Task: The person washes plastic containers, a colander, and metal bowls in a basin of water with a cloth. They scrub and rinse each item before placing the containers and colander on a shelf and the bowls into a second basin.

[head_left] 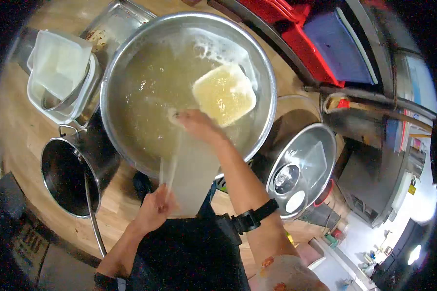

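Observation:
A translucent plastic container (192, 169) is held tilted over the near rim of a large round metal basin (112, 140). My left hand (156, 207) is closed on the container's lower left edge. Over the cloudy water, my right hand (194, 123) is at the container's upper end, its fingers bent and partly blurred; what they hold, if anything, is too unclear to tell. A white square container (224, 94) floats in the basin beyond my right hand, with yellowish liquid inside. Foam lies along the basin's far right side.
Stacked plastic containers (60, 63) stand at the upper left, beside a metal tray (126, 14). A deep metal pot (68, 177) with a long handle in it is at the left. At the right, a metal bowl (320, 136) holds dishes. Red and blue bins (337, 43) are at the upper right.

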Tool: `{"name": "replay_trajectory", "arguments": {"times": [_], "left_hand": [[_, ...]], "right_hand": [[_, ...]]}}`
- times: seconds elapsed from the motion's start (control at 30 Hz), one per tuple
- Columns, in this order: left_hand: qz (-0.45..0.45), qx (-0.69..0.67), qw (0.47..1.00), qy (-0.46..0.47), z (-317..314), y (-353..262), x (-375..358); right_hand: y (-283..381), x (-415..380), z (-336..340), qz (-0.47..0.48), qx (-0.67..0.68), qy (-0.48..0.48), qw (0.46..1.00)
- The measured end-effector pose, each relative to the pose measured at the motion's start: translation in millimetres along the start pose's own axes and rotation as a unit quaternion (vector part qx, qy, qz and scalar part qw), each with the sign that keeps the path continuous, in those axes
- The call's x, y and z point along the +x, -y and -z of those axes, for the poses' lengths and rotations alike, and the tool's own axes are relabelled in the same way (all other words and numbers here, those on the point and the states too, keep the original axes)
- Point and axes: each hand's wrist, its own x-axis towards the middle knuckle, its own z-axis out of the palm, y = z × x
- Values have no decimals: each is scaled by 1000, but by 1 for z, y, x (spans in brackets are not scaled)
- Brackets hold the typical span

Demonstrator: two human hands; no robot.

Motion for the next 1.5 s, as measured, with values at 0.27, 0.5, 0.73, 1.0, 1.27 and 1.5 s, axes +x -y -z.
{"name": "replay_trajectory", "arguments": {"times": [0.27,0.5,0.73,1.0,1.27,1.5], "left_hand": [[57,-182,975,-114,1,-40,0],[16,-279,948,-152,16,-4,-18],[-28,-262,933,-244,59,35,-20],[-126,-443,863,-207,66,89,0],[-115,-463,831,-286,0,41,26],[-183,23,936,-300,-49,-41,75]], "right_hand": [[78,-82,-51,12,-79,-278,957],[-14,7,-27,-133,-39,-164,977],[-102,37,-19,-343,316,-9,884],[-111,-65,-112,-378,641,-170,646],[-59,-111,-164,-309,812,-84,488],[-48,-187,-125,-301,768,-169,540]]}}
